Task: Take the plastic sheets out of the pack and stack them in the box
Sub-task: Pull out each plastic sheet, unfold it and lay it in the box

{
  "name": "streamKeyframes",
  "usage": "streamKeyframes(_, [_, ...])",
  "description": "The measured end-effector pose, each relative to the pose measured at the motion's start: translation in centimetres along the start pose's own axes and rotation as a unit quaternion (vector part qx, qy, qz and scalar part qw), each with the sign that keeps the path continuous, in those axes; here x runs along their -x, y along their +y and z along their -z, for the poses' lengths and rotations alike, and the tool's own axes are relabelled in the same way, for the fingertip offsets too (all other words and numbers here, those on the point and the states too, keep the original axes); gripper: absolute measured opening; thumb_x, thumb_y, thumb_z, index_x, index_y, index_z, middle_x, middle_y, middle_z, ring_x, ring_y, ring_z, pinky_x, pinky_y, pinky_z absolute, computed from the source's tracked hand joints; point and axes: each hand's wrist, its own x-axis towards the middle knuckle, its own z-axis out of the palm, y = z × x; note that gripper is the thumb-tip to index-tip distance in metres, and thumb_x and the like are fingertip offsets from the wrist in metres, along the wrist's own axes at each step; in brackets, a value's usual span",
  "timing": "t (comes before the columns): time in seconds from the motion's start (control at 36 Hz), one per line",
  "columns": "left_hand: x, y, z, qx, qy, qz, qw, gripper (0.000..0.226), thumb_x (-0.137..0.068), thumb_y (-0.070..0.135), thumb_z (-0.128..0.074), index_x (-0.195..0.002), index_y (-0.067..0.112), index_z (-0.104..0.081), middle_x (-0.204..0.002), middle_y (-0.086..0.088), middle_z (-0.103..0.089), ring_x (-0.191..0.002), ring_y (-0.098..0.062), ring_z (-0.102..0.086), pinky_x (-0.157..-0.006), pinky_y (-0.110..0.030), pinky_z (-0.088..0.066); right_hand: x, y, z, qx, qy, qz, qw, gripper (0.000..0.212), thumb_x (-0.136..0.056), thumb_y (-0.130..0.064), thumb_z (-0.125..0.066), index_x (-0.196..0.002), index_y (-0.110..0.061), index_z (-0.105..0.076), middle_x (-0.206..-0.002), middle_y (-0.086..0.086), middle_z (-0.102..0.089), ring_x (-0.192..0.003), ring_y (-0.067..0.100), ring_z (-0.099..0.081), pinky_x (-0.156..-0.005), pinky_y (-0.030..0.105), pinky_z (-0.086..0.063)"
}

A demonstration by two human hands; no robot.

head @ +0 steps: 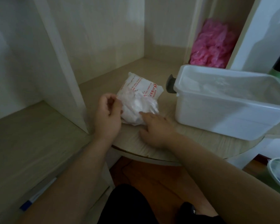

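Two bare hands are at the pack (141,92) of plastic sheets (136,107). The left hand (109,110) has its fingers curled and pinches the thin left edge of the pack. The right hand (153,126) lies low with straight fingers, and its pointing finger touches the near side of the pack. The pack is white with red print, and crumpled white sheets show at its near end. It lies on a pale wooden shelf (152,152) with a round front edge. Just to the right of the pack stands the box (217,113), a see-through tub with an open top. Something pale is inside it, too blurry to name. A small dark thing (170,84) peeks out behind the box's left corner. Farther back, a narrow cubby holds a heap of pink plastic (212,44). Pale cupboard walls (95,38) stand behind and to the left. A blue pen (37,194) lies on the lower ledge at the left. Below the shelf is a brown wooden floor (160,172).
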Motion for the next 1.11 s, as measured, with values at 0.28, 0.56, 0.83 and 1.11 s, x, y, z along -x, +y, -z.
streamKeyframes(0.28, [-1.1, 5.8, 0.2, 0.073, 0.032, -0.162, 0.983, 0.022, -0.094, 0.01, -0.052, -0.089, 0.032, -0.05, -0.087, 0.007, -0.059, -0.078, 0.003, -0.057, -0.072, -0.015, -0.044, 0.7, -1.7, 4.0, -0.227, 0.004, -0.017, 0.974, 0.041, -0.1, -0.021, -0.038, -0.141, -0.014, -0.039, -0.146, 0.008, -0.038, -0.125, 0.019, -0.04, -0.103, 0.031, -0.031])
streamKeyframes(0.56, [-1.3, 7.3, -2.2, -0.084, -0.089, -0.349, 0.929, 0.019, -0.089, 0.024, -0.058, -0.099, 0.013, -0.07, -0.094, 0.011, -0.058, -0.091, 0.01, -0.05, -0.081, -0.015, -0.044, 4.1, -1.5, 12.5, -0.551, 0.085, 0.045, 0.829, 0.034, -0.079, -0.047, -0.06, -0.083, -0.014, -0.065, -0.077, 0.003, -0.061, -0.072, 0.018, -0.056, -0.073, 0.031, -0.042])
streamKeyframes(0.83, [-1.8, 10.8, -7.1, 0.132, -0.177, 0.011, 0.975, 0.061, -0.082, 0.062, -0.052, -0.134, 0.03, -0.049, -0.14, 0.01, -0.048, -0.129, -0.006, -0.044, -0.113, -0.037, -0.032, 7.2, 3.3, 17.7, -0.687, 0.138, 0.09, 0.708, 0.021, -0.095, -0.001, -0.044, -0.083, -0.005, -0.059, -0.059, 0.0, -0.061, -0.051, 0.01, -0.053, -0.056, 0.027, -0.054])
streamKeyframes(1.11, [-2.8, 11.8, -10.1, 0.052, -0.35, 0.045, 0.934, 0.065, -0.048, 0.065, -0.07, -0.107, 0.037, -0.065, -0.092, 0.013, -0.073, -0.092, -0.015, -0.062, -0.076, -0.033, -0.045, 7.8, 8.3, 19.0, -0.693, 0.157, 0.064, 0.701, 0.042, -0.096, -0.007, -0.046, -0.061, -0.018, -0.067, -0.053, -0.003, -0.054, -0.046, 0.009, -0.049, -0.045, 0.018, -0.041])
